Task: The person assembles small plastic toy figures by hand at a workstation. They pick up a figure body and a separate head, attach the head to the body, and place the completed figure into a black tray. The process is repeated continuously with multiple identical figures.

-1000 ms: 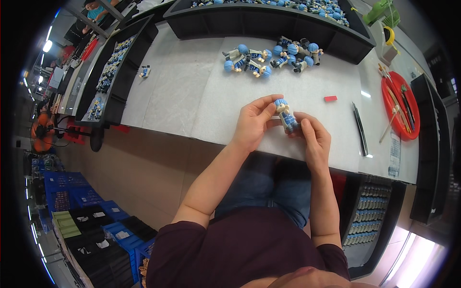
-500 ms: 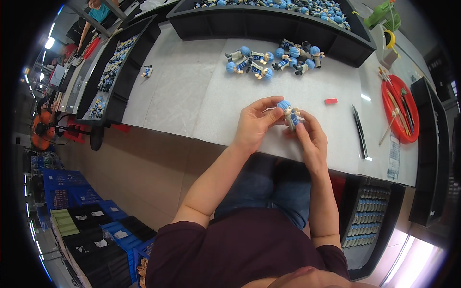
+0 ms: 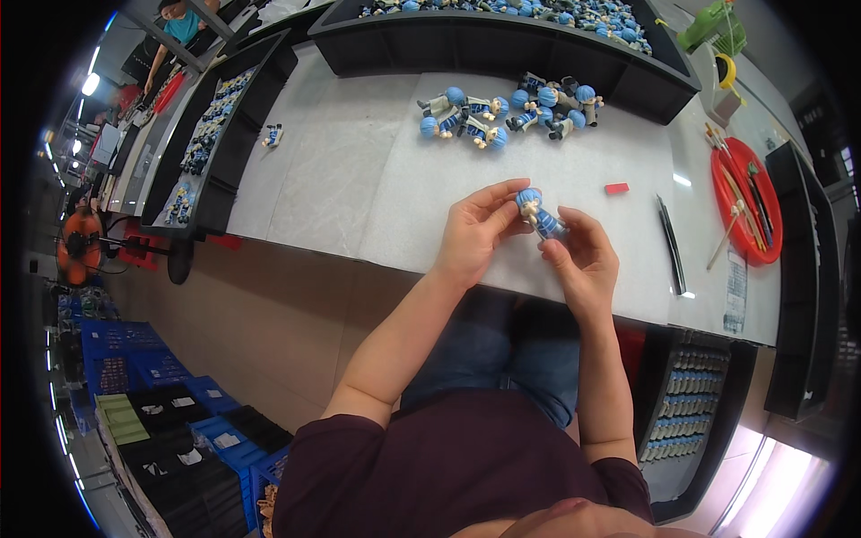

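Note:
A small figurine (image 3: 542, 221) with a ribbed blue head and a blue, white-striped body is held over the front part of the table. My left hand (image 3: 477, 235) pinches it at the head end between thumb and fingers. Around its lower end, my right hand (image 3: 587, 266) curves with the thumb and fingers closed on it. Farther back on the white sheet lie two loose clusters of similar figurines (image 3: 484, 109), several in each. To the right of the held one is a small red block (image 3: 617, 188).
A long black bin (image 3: 502, 56) full of figurines spans the back. Another black tray (image 3: 231, 152) with figurines stands at left, near a lone figurine (image 3: 273, 135). On the right are a black pen-like tool (image 3: 670, 242) and a red dish (image 3: 725, 193) of brushes.
The figurine has been turned in my hands, so its blue striped side now shows more. My right thumb and fingers have shifted lower and spread a little around it.

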Available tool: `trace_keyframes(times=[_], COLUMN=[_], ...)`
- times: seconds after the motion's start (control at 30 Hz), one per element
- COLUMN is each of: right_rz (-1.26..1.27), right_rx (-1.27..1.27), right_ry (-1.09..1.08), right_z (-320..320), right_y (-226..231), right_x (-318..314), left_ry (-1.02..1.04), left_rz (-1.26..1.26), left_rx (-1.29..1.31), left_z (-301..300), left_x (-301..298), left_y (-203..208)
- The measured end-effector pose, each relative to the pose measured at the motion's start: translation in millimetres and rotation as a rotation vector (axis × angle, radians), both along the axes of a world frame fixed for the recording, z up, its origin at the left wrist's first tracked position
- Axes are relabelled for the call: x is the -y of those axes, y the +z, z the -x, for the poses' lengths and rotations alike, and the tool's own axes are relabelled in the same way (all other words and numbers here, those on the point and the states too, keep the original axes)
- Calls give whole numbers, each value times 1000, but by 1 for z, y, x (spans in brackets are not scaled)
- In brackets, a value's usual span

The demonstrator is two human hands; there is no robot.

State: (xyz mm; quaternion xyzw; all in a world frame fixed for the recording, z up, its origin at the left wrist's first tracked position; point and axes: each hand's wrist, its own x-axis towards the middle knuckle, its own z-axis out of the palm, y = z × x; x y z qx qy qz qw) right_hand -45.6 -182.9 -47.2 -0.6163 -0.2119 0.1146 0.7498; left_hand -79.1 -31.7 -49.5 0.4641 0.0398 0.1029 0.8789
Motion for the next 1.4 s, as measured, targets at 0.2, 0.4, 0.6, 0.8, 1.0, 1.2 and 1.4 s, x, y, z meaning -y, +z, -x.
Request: trace_keyframes(times=[0.2,0.4,0.6,0.8,1.0,1.2,1.4], right_rz=[-18,-52,-61,-53,-49,-45,-11], right_rx=[41,47,25,27,144,23,-7], right_ry=[7,5,-5,-42,-28,-6,-25], right_z=[0,-1,0,0,-5,-1,-2], right_y=[-1,-3,-1,-2,-11,4,2], right_x=[1,1,2,2,3,1,0], left_ry=[-11,-21,-20,-19,16,24,18], left_rz=[-14,-39,-94,8,-75,-30,-25], left_rx=[-33,-43,-43,-79,-74,24,58], left_z=[0,0,0,0,1,1,1], left_x=[1,1,0,2,2,2,1], left_y=[2,3,3,9,2,0,3])
